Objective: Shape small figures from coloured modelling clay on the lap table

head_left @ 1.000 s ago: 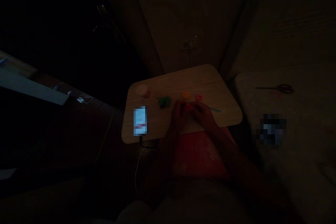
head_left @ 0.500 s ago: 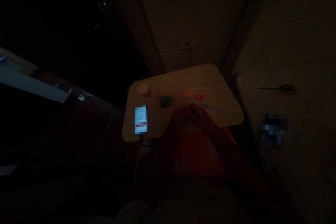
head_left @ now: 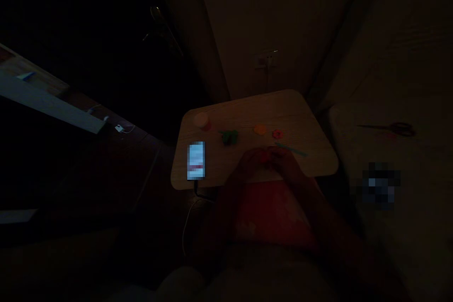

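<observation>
The room is very dark. My left hand (head_left: 249, 165) and my right hand (head_left: 286, 164) meet over the near edge of a small wooden table (head_left: 304, 113), fingers pressed together on a small red lump (head_left: 266, 156) between them. Just beyond the hands lie a green lump (head_left: 229, 137), an orange lump (head_left: 260, 129), a small red flower shape (head_left: 277, 134) and a thin blue-green stick (head_left: 292, 150).
A lit phone (head_left: 196, 160) lies at the table's near left with a cable hanging down. A pale round tub (head_left: 201, 120) stands at the far left corner. Scissors (head_left: 392, 128) rest on the pale surface to the right. A wall socket (head_left: 265, 59) is behind the table.
The view has shifted slightly, so everything sits a little further right. My hands stay together at the table's near edge, working the red lump.
</observation>
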`<state>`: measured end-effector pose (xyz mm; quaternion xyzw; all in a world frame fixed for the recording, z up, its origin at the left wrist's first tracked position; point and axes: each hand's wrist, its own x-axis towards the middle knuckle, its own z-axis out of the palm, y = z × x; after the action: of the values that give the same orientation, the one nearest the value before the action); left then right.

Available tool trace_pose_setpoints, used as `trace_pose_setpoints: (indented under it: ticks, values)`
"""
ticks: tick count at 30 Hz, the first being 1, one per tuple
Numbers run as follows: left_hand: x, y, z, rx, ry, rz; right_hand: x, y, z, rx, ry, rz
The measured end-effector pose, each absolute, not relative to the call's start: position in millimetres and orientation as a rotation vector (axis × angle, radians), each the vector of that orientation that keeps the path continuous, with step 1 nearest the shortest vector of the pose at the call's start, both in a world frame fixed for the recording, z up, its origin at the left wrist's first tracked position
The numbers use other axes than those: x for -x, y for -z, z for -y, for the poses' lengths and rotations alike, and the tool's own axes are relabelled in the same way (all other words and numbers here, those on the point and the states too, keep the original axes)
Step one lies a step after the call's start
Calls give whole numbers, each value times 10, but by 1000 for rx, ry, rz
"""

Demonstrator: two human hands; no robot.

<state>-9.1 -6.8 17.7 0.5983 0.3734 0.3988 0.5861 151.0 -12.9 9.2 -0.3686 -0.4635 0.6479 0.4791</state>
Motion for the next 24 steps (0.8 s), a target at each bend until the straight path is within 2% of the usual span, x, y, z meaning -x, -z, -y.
trace_pose_setpoints:
  ticks: [4, 12, 24]
  values:
    - [57, -193, 93, -1336, -921, -784, -1505, -98, 141, 856, -1653, 1037]
    - [29, -182, 106, -1299, -1124, -909, -1440, -124, 142, 905, -1458, 1042]
    - [46, -219, 106, -1287, -1155, -969, -1420, -123, 161, 1082, -1241, 1344]
